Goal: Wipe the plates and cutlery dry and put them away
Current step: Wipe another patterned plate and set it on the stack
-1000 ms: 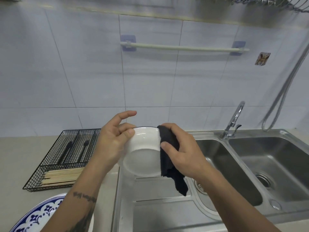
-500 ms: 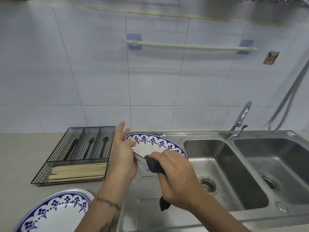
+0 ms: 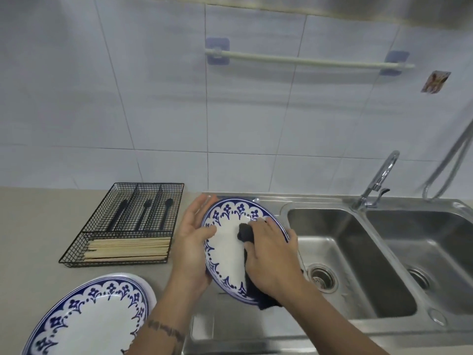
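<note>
A blue-and-white patterned plate (image 3: 226,248) is held tilted above the sink's drainboard, its face towards me. My left hand (image 3: 192,242) grips its left rim, thumb on the face and fingers behind. My right hand (image 3: 271,257) holds a dark cloth (image 3: 245,233) bunched in its fingers and presses it onto the plate's white middle; the cloth's tail hangs below the plate's lower rim. A second plate (image 3: 87,319) of the same pattern lies flat on the counter at the lower left.
A black wire cutlery tray (image 3: 76,252) on the counter holds black cutlery (image 3: 146,213) and wooden chopsticks (image 3: 128,249). To the right lies a double steel sink (image 3: 358,321) with a tap (image 3: 378,180). A towel bar (image 3: 307,60) is fixed on the tiled wall.
The plate has been turned from its white underside to its patterned face and lowered. My right hand has moved the cloth from the rim onto the face. The view has tilted down.
</note>
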The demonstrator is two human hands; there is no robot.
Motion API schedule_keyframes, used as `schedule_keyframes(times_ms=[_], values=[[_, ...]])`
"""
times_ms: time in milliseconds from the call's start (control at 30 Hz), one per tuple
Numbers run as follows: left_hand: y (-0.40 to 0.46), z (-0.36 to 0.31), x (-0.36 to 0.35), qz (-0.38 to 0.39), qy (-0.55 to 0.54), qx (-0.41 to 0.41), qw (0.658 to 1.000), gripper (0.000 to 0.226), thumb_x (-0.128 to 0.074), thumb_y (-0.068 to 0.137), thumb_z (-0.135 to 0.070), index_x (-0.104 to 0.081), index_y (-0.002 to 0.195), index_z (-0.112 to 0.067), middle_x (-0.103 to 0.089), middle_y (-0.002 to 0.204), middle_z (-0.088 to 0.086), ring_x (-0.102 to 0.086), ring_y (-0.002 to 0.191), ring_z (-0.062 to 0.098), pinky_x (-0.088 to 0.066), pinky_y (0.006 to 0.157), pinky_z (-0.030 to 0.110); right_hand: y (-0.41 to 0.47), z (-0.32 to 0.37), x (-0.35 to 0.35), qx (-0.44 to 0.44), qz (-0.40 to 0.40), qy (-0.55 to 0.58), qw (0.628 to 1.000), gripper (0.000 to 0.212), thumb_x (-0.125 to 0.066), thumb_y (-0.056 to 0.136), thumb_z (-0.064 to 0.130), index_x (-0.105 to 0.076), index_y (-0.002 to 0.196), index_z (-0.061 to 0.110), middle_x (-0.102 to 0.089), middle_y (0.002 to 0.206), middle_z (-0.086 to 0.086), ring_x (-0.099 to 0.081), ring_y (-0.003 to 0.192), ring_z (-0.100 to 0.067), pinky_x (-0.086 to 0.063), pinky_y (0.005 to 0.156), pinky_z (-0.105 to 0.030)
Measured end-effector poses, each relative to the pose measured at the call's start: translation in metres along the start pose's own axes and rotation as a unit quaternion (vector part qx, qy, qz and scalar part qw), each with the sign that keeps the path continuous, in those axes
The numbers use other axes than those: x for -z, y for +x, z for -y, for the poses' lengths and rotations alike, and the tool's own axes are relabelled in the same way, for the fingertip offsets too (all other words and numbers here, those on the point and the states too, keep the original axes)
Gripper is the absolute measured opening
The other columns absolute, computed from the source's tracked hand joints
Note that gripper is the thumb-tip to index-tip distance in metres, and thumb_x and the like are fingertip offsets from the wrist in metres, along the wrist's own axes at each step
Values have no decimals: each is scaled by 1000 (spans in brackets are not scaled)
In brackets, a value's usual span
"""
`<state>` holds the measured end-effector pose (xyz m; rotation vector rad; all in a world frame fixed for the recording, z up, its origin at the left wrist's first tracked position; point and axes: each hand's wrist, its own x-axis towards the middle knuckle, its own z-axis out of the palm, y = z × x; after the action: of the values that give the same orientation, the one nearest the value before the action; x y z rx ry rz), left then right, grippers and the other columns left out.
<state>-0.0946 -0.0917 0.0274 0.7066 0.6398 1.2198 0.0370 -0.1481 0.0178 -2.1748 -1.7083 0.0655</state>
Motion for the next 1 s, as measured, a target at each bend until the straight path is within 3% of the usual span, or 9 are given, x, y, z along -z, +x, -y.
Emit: schedule_keyframes(times_ms=[67, 167, 300, 400, 533, 633, 700, 833, 1000], values=[[-4, 3, 2, -4, -2, 2, 1000, 62, -36, 85, 22, -61, 126, -17, -68, 130, 1, -65, 118, 26, -50, 98, 47, 3, 11, -9, 7, -59, 1, 998, 37, -47, 90, 32, -51, 126, 30, -41, 137, 5, -31, 129, -20, -26, 106, -41], [-8, 5, 6, -13, 3, 7, 1000, 59, -38, 84, 22, -63, 123, -16, -69, 128, 1, -64, 120, 29, -47, 104, 48, 4, 25, -11, 53, -102, 96, 989, 42, -53, 88, 28, -50, 130, 29, -38, 122, 3, -35, 112, -17, -39, 95, -34], [-6, 3, 15, -49, -16, -9, 999, 58, -37, 85, 21, -61, 123, -15, -69, 127, 2, -67, 112, 26, -51, 99, 45, -10, 30, -13, 124, -17, 159, 979, 50, -56, 88, 24, -38, 134, 31, -44, 124, 11, -42, 112, -9, -40, 96, -26], [-3, -4, 26, -68, -40, -26, 997, 56, -38, 85, 20, -61, 121, -15, -69, 127, 2, -69, 105, 23, -55, 90, 43, -16, 14, -13, 111, 10, 117, 987, 42, -55, 90, 21, -44, 128, 34, -49, 127, 16, -46, 114, -8, -42, 99, -27], [-3, -4, 30, -68, -47, -24, 996, 53, -40, 85, 19, -62, 118, -16, -69, 127, 2, -66, 110, 26, -51, 94, 48, -9, 5, -11, 56, 51, 68, 995, 52, -43, 99, 22, -34, 150, 27, -28, 158, 8, -26, 143, -13, -25, 116, -30], [-4, 0, 25, -45, -58, -18, 997, 52, -40, 85, 19, -62, 119, -14, -69, 128, 3, -67, 109, 27, -55, 92, 45, -3, 19, -16, 78, 64, 112, 989, 59, -42, 99, 19, -22, 155, 24, -8, 164, 7, -4, 150, -10, -9, 122, -31], [-4, -2, 26, -40, -68, -19, 997, 50, -40, 87, 18, -61, 120, -13, -68, 129, 4, -69, 106, 27, -60, 85, 39, -6, 26, -15, 129, 82, 134, 979, 59, -45, 97, 17, -29, 153, 26, -14, 162, 10, -8, 148, -7, -8, 122, -28], [0, -13, 42, -62, -85, -37, 994, 49, -39, 88, 16, -60, 120, -14, -67, 130, 3, -69, 103, 25, -61, 79, 39, -21, 21, -5, 218, 135, 121, 959, 50, -49, 90, 16, -53, 138, 30, -38, 148, 16, -29, 137, -3, -24, 115, -23], [-5, -18, 43, -68, -48, -47, 995, 49, -41, 85, 17, -63, 114, -15, -69, 127, 2, -68, 103, 23, -56, 85, 42, -2, 5, -7, 117, 96, 47, 987, 54, -46, 91, 19, -44, 144, 25, -38, 149, 10, -37, 134, -14, -35, 111, -32]])
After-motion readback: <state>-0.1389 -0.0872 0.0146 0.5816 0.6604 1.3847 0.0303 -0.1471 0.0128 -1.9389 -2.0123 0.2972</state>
